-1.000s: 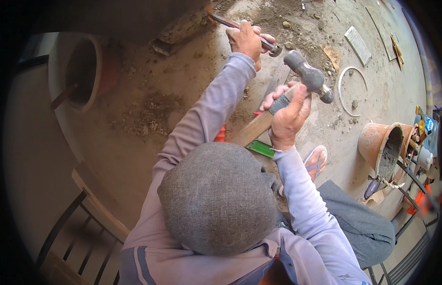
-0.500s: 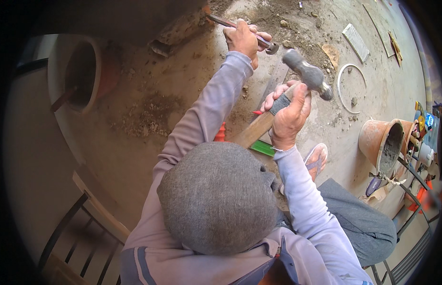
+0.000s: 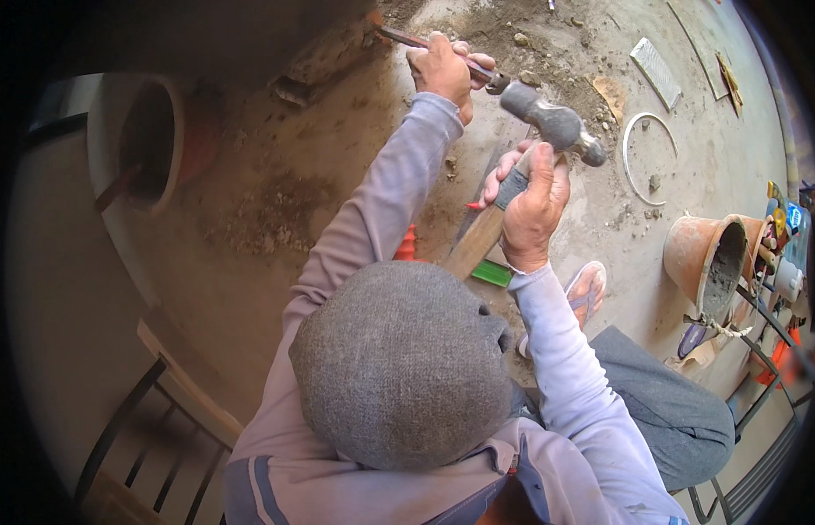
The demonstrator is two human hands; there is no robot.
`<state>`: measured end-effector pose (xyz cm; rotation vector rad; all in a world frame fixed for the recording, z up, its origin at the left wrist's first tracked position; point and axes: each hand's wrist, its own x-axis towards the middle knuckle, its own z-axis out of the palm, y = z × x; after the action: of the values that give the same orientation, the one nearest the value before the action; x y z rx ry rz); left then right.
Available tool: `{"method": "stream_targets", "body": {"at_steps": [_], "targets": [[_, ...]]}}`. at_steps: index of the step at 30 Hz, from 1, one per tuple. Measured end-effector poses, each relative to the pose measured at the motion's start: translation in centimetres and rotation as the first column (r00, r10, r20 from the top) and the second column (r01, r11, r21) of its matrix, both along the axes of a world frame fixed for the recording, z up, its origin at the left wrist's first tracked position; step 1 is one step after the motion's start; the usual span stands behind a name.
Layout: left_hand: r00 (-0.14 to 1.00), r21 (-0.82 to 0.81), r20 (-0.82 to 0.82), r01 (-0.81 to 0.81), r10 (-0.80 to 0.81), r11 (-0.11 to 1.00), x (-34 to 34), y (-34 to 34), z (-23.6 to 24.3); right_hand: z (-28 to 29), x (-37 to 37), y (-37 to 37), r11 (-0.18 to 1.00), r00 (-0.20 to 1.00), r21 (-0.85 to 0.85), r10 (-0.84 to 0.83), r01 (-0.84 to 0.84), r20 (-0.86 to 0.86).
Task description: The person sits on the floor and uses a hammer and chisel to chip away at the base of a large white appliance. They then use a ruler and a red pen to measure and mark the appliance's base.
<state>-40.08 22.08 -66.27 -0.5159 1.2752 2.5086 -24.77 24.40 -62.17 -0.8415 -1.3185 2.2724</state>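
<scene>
My left hand [image 3: 442, 70] is wrapped round a metal chisel [image 3: 404, 37], whose far end reaches the broken, dusty edge of a dark overhanging surface [image 3: 289, 39]. In my right hand [image 3: 537, 206] is a ball-peen hammer [image 3: 556, 124], gripped high on its wooden handle, close below the head. Dark tape wraps part of that handle. The hammer's flat face is at the chisel's butt end, apparently touching it. A long flat metal strip [image 3: 486, 171] lies on the floor behind my right hand, partly hidden. A small red pointed piece shows beside the hammer handle.
Rubble [image 3: 267, 214] and dust cover the floor. An orange bucket [image 3: 688, 254] of grey mix stands at right, near tools and a metal chair frame. Another bucket [image 3: 175, 144] is at far left. A white ring [image 3: 629, 157] and mesh plate [image 3: 657, 74] lie at upper right.
The hammer head has moved left and slightly up, closing the gap to the chisel's butt end. My left hand has shifted slightly left and keeps its hold on the chisel.
</scene>
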Motion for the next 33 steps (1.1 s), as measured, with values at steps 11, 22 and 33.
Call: {"method": "stream_targets", "body": {"at_steps": [11, 22, 33], "targets": [[0.999, 0.065, 0.044, -0.023, 0.02, 0.998, -0.5, 0.4, -0.5, 0.4, -0.2, 0.5, 1.0, 1.0, 0.01, -0.021, 0.021, -0.017], [0.997, 0.056, 0.07, -0.016, 0.012, 0.998, 2.1, -1.4, 0.0, 1.0, 0.7, 2.0, 0.973, 0.985, 0.149, 0.173, -0.175, 0.027], [1.0, 0.007, 0.03, -0.002, 0.002, 1.0, 1.5, -2.1, 0.7, 0.9, 0.6, 2.1, 0.965, 0.976, 0.151, 0.204, -0.212, 0.073]]}}
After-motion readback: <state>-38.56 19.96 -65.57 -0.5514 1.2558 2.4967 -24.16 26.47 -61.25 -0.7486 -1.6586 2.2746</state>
